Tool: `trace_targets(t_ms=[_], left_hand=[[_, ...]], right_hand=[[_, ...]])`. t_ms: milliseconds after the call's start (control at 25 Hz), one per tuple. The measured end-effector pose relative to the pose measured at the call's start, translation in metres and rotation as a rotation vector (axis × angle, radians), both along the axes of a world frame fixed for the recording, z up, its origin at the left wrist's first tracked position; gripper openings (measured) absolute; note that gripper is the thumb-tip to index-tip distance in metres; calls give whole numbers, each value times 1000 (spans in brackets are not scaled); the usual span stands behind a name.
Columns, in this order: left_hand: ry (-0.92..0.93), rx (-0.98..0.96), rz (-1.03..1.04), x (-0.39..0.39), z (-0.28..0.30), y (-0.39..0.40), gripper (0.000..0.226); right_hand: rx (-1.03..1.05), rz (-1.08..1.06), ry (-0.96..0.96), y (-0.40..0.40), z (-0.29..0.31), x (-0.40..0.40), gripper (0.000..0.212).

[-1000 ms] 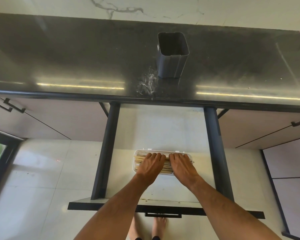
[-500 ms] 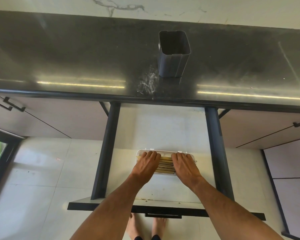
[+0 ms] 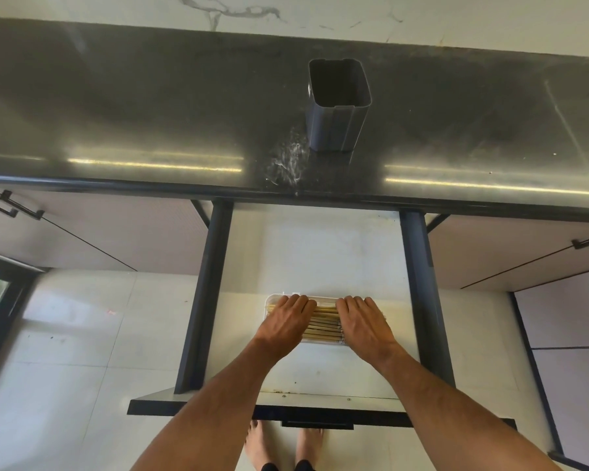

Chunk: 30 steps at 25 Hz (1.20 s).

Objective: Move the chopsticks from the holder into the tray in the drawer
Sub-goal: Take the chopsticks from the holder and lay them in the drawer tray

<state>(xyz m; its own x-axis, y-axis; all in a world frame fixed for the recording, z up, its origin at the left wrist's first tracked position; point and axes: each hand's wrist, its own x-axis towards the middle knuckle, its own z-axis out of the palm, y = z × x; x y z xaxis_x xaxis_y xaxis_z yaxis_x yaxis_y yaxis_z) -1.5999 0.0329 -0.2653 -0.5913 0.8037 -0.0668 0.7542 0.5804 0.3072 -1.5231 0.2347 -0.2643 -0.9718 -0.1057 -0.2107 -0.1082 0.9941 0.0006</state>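
Both bare forearms are being stretched forward and downward from the bottom edge of the view, converging slightly toward the middle. The left hand [image 3: 286,322] is being held palm-down with its back turned up toward the camera, the wrist kept nearly straight. Its fingers [image 3: 298,302] are being kept extended and close together, pointing away from the body. The right hand [image 3: 363,322] is being held the same way just beside it, a narrow gap being left between the two. Its fingers [image 3: 354,302] are likewise being kept straight and flat, not curled. Two bare feet [image 3: 283,447] are being shown below, between the forearms.
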Motion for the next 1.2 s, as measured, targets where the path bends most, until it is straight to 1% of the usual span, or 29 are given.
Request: trace_targets(t_ms=[80, 160, 200, 240, 280, 320, 360, 400, 440, 480, 520, 600, 680, 760, 840, 920, 1080, 1120, 1200], left_hand=[[49, -30, -17, 2, 1, 1, 36], [86, -56, -20, 1, 4, 0, 31], [97, -64, -20, 0, 5, 0, 29], [102, -73, -18, -1, 7, -1, 26], [102, -83, -12, -2, 7, -2, 24], [97, -89, -3, -3, 8, -3, 24], [97, -90, 4, -4, 9, -5, 25], [99, -91, 11, -4, 10, -6, 26], [101, -90, 16, -4, 11, -6, 25], [103, -91, 19, -3, 12, -6, 24], [112, -89, 20, -3, 14, -5, 24], [125, -81, 23, -3, 16, -2, 23], [135, -73, 25, -4, 17, 0, 22], [139, -75, 31, -3, 19, 0, 21], [133, -79, 46, -4, 19, -1, 21], [112, -79, 54, -4, 20, -2, 22], [103, -55, 43, -2, 21, -2, 22], [102, -52, 37, -1, 21, -1, 23], [110, -48, 15, 2, 18, -1, 22]], right_hand=[[-24, 21, 54, 4, 6, -4, 49], [-88, 42, 152, 10, 17, -5, 42], [-147, 19, 204, 14, 24, -6, 45], [-230, -48, 262, 18, 31, -6, 49], [-341, -180, 329, 21, 38, -7, 50], [-494, -377, 392, 23, 43, -9, 49], [-694, -612, 430, 25, 45, -11, 50], [-913, -843, 415, 26, 47, -15, 53], [-1107, -1016, 360, 26, 46, -19, 57], [-1257, -1122, 286, 28, 44, -22, 62], [-1370, -1178, 211, 28, 43, -24, 68], [-1498, -1214, 143, 29, 45, -25, 77], [-1630, -1225, 100, 31, 52, -25, 82], [-1761, -1187, 2, 33, 56, -24, 85], [-1792, -1119, -99, 34, 57, -24, 87], [-1771, -1084, -142, 33, 57, -24, 81], [-1664, -1076, -8, 30, 50, -20, 43], [-1668, -1072, 32, 31, 49, -19, 38], [-1675, -1070, 79, 31, 47, -18, 35]])
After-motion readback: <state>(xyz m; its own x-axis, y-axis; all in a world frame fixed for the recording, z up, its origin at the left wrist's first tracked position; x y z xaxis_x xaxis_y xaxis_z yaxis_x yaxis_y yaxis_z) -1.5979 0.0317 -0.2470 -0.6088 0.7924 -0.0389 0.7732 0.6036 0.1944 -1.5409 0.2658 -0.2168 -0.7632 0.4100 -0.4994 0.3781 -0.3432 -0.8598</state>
